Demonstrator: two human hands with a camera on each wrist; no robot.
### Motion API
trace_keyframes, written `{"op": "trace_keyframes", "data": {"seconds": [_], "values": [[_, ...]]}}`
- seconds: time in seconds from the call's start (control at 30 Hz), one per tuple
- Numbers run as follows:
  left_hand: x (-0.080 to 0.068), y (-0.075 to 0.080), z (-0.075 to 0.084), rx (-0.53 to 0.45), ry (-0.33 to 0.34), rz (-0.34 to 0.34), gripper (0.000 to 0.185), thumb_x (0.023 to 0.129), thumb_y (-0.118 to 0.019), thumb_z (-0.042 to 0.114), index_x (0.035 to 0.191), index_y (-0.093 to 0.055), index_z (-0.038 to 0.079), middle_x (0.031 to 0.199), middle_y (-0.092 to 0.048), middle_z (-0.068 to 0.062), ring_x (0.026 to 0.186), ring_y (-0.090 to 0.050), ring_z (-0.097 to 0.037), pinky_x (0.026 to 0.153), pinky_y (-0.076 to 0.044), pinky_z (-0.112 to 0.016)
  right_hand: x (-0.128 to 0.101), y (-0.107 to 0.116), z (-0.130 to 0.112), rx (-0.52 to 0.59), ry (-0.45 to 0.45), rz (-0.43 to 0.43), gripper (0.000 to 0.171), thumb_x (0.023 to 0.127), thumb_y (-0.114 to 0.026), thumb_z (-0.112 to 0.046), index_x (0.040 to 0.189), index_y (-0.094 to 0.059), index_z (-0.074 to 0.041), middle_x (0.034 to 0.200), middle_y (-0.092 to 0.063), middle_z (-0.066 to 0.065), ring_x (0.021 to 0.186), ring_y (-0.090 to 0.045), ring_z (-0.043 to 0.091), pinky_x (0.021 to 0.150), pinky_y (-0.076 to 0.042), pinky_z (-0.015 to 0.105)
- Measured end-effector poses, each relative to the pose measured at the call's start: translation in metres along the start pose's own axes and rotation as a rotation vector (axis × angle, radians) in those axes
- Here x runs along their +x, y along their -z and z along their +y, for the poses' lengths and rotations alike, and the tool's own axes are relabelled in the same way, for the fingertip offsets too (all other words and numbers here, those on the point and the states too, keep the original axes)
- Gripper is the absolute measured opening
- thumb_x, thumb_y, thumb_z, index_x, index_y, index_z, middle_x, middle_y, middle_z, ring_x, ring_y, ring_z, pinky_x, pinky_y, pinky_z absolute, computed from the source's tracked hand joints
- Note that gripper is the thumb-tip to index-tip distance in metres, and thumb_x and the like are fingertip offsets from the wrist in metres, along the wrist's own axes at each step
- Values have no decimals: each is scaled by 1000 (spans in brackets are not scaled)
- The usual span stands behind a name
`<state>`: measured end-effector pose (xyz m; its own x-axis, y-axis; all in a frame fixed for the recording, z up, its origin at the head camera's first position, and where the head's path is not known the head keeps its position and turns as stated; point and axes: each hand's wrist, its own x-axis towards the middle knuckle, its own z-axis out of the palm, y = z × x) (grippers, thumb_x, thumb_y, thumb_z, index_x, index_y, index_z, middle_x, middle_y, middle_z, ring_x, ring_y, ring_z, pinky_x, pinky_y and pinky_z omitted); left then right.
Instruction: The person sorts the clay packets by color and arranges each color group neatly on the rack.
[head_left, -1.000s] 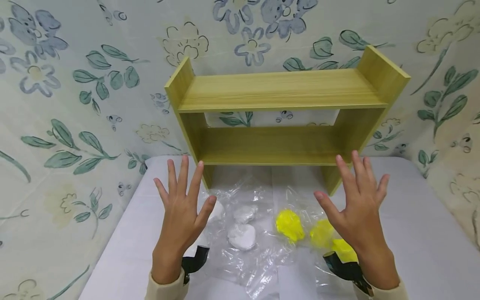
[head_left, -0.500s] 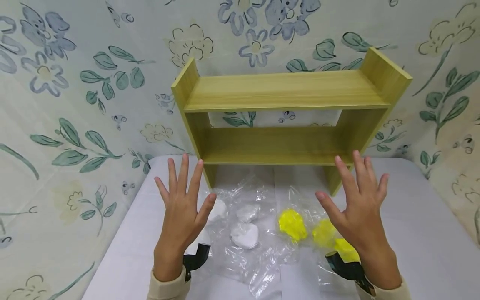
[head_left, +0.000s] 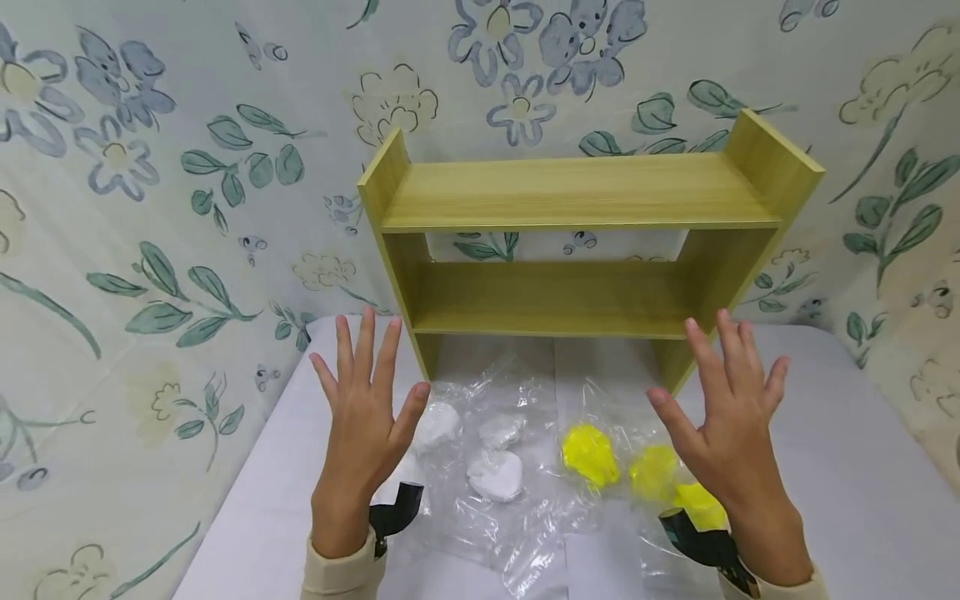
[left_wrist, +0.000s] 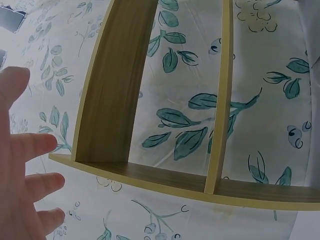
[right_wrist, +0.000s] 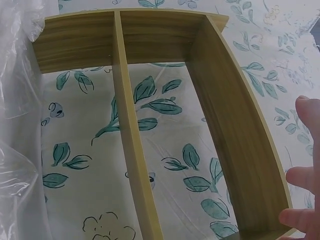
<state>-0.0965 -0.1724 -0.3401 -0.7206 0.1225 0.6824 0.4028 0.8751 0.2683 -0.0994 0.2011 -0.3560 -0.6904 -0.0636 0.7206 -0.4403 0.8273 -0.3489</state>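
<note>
Your left hand [head_left: 365, 425] and right hand [head_left: 731, 442] hover spread and empty before the wooden shelf [head_left: 577, 242], white lumps [head_left: 480, 450] nearer the left, yellow lumps [head_left: 637, 471] beside the right, on the bench [head_left: 862, 467].

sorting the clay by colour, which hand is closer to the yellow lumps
Right. The right hand hovers open just above the yellow lumps, partly covering them; the left hand is off to their left, beside the white lumps.
</note>
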Motion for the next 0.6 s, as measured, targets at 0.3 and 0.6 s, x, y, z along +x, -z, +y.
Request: {"op": "trace_keyframes", "data": {"seconds": [0.3, 0.6], "values": [[19, 1, -14, -99, -17, 27, 74, 96, -33, 60, 154, -21, 15, 162, -9, -5, 148, -3, -32, 109, 7, -68, 2, 2, 5, 48, -7, 13, 73, 92, -44, -59, 149, -34, -15, 159, -20, 12, 146, -10, 38, 109, 15, 63], [25, 10, -35, -207, 16, 54, 72, 97, -41, 51, 155, -16, 16, 162, -10, -1, 148, -6, -29, 114, 0, -60, -5, 7, 6, 85, -25, -23, 65, 95, -49, -46, 150, -33, -16, 160, -18, 10, 147, -9, 33, 109, 15, 62]]}}
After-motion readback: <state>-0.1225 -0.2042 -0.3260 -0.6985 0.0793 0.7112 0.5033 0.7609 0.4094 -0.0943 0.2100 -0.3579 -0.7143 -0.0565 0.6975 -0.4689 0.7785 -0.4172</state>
